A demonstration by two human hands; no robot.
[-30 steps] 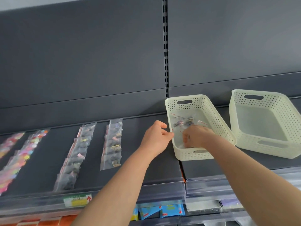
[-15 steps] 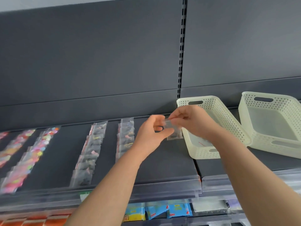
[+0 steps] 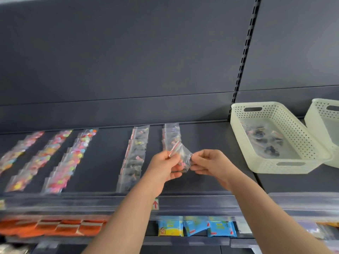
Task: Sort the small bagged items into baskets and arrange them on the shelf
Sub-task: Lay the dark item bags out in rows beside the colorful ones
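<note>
The right hand [image 3: 211, 165] has left the basket [image 3: 266, 166] with one small clear bag [image 3: 181, 154]; now it and the left hand [image 3: 165, 167] both pinch this bag above the shelf [image 3: 211, 136], at 8 o'clock from the basket. Probably it belongs to another place, not there.

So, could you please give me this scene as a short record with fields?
Left hand: pinches the small clear bag at its red-striped end
Right hand: pinches the bag's opposite edge
Bag position: held above the shelf, left of the near basket
Near basket: holds several bagged dark items
Far basket: cut off by the frame
Bag rows: five on the shelf, bags overlapping
</note>
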